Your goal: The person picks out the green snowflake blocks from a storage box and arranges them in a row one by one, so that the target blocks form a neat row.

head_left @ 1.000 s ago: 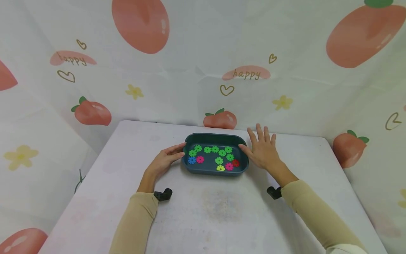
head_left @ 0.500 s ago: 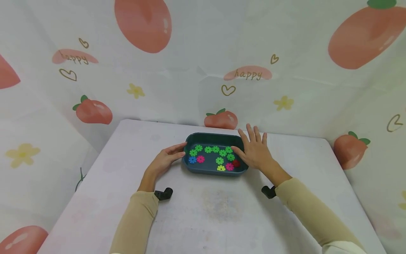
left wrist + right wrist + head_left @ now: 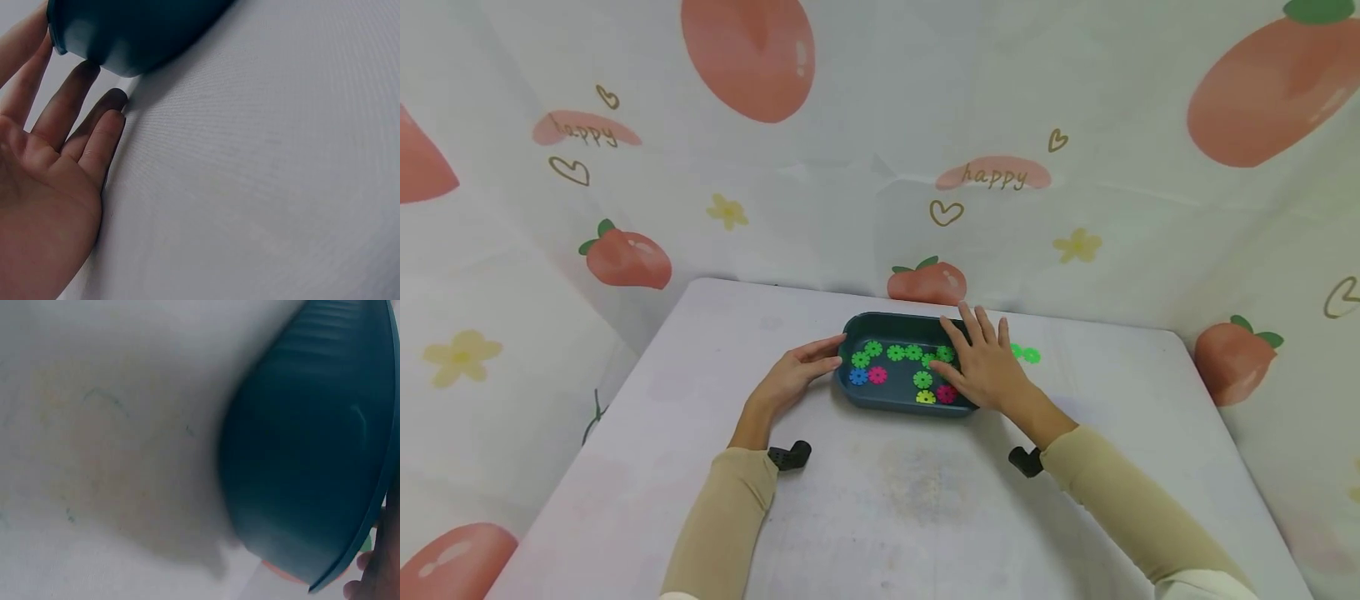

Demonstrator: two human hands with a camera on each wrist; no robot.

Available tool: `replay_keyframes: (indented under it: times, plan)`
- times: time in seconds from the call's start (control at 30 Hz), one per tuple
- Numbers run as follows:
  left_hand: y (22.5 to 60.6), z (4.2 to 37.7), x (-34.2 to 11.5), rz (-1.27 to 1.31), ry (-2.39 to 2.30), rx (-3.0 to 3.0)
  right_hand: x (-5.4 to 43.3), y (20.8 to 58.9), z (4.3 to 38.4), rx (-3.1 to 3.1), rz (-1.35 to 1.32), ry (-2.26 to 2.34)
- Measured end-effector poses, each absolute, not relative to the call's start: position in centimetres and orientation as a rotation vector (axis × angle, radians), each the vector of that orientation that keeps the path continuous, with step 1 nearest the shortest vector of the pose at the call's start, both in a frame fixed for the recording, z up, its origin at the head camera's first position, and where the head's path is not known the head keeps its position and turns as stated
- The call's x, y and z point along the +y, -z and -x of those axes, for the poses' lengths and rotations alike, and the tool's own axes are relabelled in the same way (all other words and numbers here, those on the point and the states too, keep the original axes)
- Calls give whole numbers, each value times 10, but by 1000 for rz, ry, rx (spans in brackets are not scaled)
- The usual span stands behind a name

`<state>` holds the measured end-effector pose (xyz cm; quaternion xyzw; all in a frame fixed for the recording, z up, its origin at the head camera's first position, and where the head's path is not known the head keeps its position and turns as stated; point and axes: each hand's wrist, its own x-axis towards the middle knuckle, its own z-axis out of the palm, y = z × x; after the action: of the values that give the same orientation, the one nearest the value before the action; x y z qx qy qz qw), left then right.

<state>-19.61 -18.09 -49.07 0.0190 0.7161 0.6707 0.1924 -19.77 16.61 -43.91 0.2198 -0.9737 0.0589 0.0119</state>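
Observation:
A dark teal tray [image 3: 895, 406] holds several flat notched snowflake discs, mostly green [image 3: 922, 380], with a blue disc [image 3: 858, 377], pink discs [image 3: 877, 375] and a yellow disc [image 3: 926, 397]. At its left end my left hand [image 3: 790, 379] touches the rim with fairly straight fingers; in the left wrist view some fingertips [image 3: 87, 69] lie by the tray's outer side. My right hand [image 3: 992, 371] is spread over the tray's right end, thumb above the discs, hiding that end and part of its contents. Nothing shows between its fingers. The right wrist view shows the tray's outer wall [image 3: 312, 437].
Two green discs [image 3: 1024, 353] lie just right of my right hand, outside the tray. The white table [image 3: 887, 517] backs onto a hanging cloth [image 3: 850, 208] printed with fruit and flowers. Black wrist mounts [image 3: 790, 456] sit on both wrists.
My right hand has moved left, from the tray's right rim to over its right end. It now covers the red disc and uncovers two green ones outside. My left hand stays at the rim.

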Motion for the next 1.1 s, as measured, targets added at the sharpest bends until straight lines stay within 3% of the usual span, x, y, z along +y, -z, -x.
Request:
replay_keyframes:
  times: [0.47, 1.1]
  plan:
    - [492, 196, -181, -41, -1877, 2014, 144, 444, 192, -2964, -809, -268]
    - [490, 197, -179, -51, -1871, 2015, 135, 446, 202, -3141, -662, -780]
